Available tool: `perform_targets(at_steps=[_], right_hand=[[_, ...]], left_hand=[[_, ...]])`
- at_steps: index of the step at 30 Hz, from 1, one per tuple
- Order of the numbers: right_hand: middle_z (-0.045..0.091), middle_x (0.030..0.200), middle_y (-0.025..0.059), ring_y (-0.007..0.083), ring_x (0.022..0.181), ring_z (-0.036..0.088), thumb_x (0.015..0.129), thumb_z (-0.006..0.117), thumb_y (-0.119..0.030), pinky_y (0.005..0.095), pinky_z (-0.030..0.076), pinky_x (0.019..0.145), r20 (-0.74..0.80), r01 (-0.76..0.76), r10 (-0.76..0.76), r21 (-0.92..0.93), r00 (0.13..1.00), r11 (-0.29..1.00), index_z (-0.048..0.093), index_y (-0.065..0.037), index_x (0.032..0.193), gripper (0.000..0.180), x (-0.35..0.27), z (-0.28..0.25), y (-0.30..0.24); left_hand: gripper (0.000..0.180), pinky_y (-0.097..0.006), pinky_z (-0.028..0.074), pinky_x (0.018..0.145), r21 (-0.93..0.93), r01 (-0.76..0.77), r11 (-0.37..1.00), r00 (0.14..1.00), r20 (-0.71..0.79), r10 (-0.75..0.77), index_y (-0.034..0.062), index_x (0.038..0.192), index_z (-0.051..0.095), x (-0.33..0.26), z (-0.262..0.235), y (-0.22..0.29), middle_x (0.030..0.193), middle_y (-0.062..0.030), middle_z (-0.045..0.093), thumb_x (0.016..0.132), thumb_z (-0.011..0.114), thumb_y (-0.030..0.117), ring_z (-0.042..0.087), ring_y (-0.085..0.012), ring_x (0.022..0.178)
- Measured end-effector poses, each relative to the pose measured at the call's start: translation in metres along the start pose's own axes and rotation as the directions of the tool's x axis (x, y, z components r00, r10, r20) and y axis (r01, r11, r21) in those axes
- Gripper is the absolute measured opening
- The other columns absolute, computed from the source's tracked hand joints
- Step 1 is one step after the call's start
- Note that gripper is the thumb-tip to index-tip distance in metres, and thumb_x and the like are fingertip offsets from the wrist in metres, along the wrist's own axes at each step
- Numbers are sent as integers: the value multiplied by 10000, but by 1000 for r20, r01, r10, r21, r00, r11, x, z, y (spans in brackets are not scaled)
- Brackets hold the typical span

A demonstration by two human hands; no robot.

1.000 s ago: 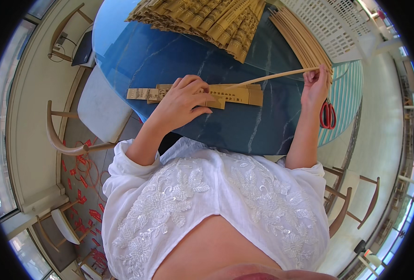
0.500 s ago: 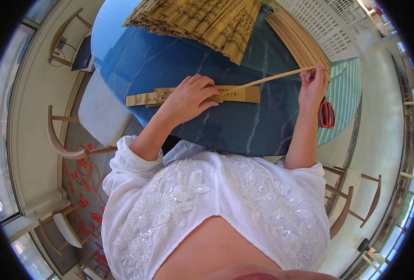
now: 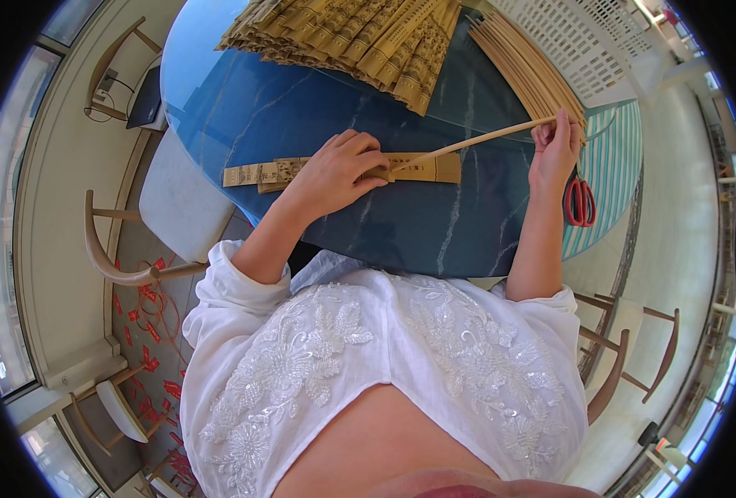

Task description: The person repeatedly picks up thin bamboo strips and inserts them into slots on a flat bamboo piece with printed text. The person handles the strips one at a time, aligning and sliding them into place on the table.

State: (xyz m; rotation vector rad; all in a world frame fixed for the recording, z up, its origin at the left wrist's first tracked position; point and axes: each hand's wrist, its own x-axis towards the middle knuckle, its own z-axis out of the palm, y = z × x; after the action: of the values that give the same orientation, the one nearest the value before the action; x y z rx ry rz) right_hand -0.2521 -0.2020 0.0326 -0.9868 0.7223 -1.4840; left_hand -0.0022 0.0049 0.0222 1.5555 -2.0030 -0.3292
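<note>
A folded tan paper strip with dark printing [image 3: 436, 168] lies crosswise on the dark blue table. My left hand [image 3: 334, 173] closes its fingers on the middle of this strip, over the opening of its folds. Further right, my right hand [image 3: 557, 153] pinches the far end of a long thin wooden stick [image 3: 480, 139]. The stick slants down to the left, and its other end meets the paper beside my left fingertips. How deep that tip sits in the folds is hidden.
A heap of folded printed paper strips [image 3: 368, 41] lies at the back of the table [image 3: 368, 236]. Several wooden sticks [image 3: 530, 70] lie behind my right hand, beside a white perforated basket [image 3: 588, 50]. Red-handled scissors [image 3: 579, 202] rest near the right edge.
Both hands keep their grips, and the stick stays at the paper. My right hand has shifted very slightly left; the rest looks the same.
</note>
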Motion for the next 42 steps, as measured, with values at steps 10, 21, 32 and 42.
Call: perform_targets(at_steps=[10, 21, 32, 42], right_hand=[[368, 597, -40, 47, 514, 313, 986, 568, -205, 231, 273, 502, 1, -3, 3, -50, 1000, 999, 493, -91, 852, 191, 1, -1, 2], [389, 601, -22, 57, 523, 326, 997, 549, -190, 228, 292, 503, 8, -4, 4, -69, 1000, 998, 507, -82, 859, 180, 0, -1, 1], [410, 616, -18, 64, 551, 363, 992, 561, -190, 234, 316, 526, 27, -31, 32, -14, 999, 999, 515, -82, 862, 175, -2, 0, 0], [583, 776, 20, 80, 691, 510, 980, 580, -203, 225, 424, 640, 379, -207, 260, -176, 888, 962, 562, -74, 919, 144, -19, 10, 11]], left_hand=[[190, -379, 437, 887, -85, 20, 996, 999, 49, -16, 68, 935, 638, 4, 1, -7, 1026, -84, 535, 794, 740, 144, 515, -278, 997], [94, -370, 414, 901, -155, 41, 987, 995, 97, -27, 47, 921, 628, 7, 2, -14, 1006, -79, 528, 872, 650, 124, 495, -268, 994], [81, -365, 412, 857, -141, -3, 990, 999, -51, -4, 32, 889, 588, 10, 3, -15, 953, -86, 546, 849, 647, 71, 505, -276, 925], [103, -364, 410, 834, -108, -4, 994, 980, -200, -18, 46, 881, 594, 13, 1, -11, 947, -81, 566, 821, 676, 63, 522, -277, 915]])
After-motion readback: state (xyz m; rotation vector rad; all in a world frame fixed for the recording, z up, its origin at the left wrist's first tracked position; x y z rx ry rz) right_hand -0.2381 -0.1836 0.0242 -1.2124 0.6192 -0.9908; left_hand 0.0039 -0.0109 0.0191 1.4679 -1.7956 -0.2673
